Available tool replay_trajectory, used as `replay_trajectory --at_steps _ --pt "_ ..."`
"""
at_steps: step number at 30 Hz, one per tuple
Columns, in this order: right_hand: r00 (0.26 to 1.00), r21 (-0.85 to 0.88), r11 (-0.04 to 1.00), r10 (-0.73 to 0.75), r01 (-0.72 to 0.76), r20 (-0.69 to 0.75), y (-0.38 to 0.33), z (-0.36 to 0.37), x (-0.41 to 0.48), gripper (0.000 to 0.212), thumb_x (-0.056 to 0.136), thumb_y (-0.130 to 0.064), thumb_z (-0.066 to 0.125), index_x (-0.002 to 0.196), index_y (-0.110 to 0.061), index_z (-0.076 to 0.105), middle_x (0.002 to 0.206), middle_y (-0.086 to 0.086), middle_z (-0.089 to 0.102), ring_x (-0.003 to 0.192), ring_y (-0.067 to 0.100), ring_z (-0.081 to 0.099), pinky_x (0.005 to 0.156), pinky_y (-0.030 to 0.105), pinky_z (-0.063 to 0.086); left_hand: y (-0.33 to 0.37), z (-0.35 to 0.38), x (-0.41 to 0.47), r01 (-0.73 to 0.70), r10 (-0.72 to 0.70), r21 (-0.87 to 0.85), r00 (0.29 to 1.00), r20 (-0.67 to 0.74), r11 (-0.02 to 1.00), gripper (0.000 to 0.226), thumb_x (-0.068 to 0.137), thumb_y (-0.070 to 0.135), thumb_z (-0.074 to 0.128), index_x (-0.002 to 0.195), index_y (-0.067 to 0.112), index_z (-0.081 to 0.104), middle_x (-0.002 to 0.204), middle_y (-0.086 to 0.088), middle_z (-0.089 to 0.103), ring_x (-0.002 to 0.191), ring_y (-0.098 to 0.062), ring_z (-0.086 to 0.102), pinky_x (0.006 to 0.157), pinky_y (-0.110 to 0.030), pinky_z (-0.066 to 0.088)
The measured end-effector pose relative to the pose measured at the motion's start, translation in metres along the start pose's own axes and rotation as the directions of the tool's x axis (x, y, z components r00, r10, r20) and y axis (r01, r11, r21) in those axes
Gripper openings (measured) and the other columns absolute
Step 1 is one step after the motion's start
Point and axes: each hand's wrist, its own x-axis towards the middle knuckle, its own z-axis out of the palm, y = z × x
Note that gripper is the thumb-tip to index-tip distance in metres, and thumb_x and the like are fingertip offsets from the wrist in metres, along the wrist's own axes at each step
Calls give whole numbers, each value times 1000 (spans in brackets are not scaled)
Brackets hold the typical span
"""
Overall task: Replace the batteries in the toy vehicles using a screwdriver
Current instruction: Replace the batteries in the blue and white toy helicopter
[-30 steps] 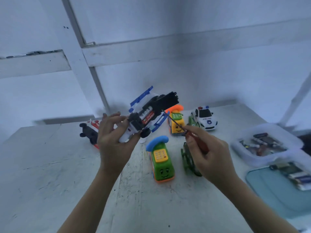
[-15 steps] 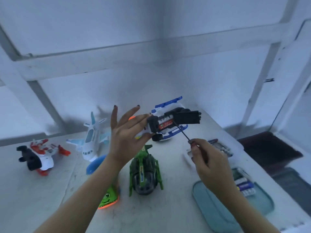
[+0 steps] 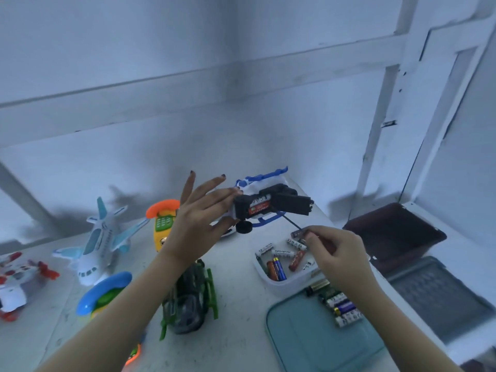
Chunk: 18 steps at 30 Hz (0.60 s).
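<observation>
White-and-blue plastic toy vehicle (image 3: 264,205), black underside up, red-labelled battery (image 3: 259,209) exposed, pinched above the tabletop (image 3: 239,296) by the left hand (image 3: 198,224), two fingers splayed; right hand (image 3: 335,251) grips a thin screwdriver (image 3: 292,224) just beside it.

White scuffed table (image 3: 241,315) fills lower frame. Teal flat lid (image 3: 308,339) at 5 o'clock, near table edge. White plastic tub (image 3: 281,287) just beside lid's far rim. Dark brown seat (image 3: 397,232) at 3 o'clock, off table. Grey ribbed tray (image 3: 434,299) at 4 o'clock, just beside seat. White wall rail (image 3: 161,87) across 12 o'clock.
</observation>
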Motion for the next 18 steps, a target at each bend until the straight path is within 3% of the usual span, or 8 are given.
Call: replay_trajectory --at_steps 6,9,11,13,16,18 --pt "998 104 994 32 -38 51 8 -10 13 26 87 2 60 76 -14 77 55 4 64 44 7 35 45 20 28 -5 4 12 -46 47 -30 999 25 998 26 85 17 65 106 4 73 112 -5 70 122 -25 52 111 -60 25" --pt "993 160 985 42 -59 109 9 -16 14 33 87 -2 63 74 -29 77 59 0 69 49 14 40 48 23 33 -7 8 13 -48 51 -48 998 47 998 30 87 21 62 109 3 72 113 -5 70 123 -24 52 113 -55 22" --pt "987 153 987 22 -47 162 7 -17 13 27 85 -11 64 74 -31 77 61 1 70 49 11 44 50 22 35 -7 12 15 -54 58 -58 997 57 997 31 88 23 61 109 3 72 113 -5 70 123 -24 51 115 -53 21" --pt "986 124 992 13 -34 168 5 -14 12 26 88 -9 62 78 -28 76 59 2 68 44 4 41 47 17 35 -4 17 17 -69 73 -62 995 61 996 32 88 24 60 108 2 72 112 -6 70 122 -24 51 114 -52 20" --pt "991 106 994 13 -28 134 4 -11 11 32 89 -4 60 79 -32 73 65 8 69 48 12 46 51 27 39 0 23 20 -89 93 -79 995 47 993 31 87 22 60 106 1 72 110 -7 71 120 -24 52 115 -49 19" --pt "990 87 996 2 -14 139 3 -11 10 29 89 -6 60 80 -29 74 62 5 68 46 8 43 48 23 37 1 28 20 -94 99 -91 994 52 991 31 87 23 60 106 2 72 110 -6 71 119 -24 52 114 -47 22"
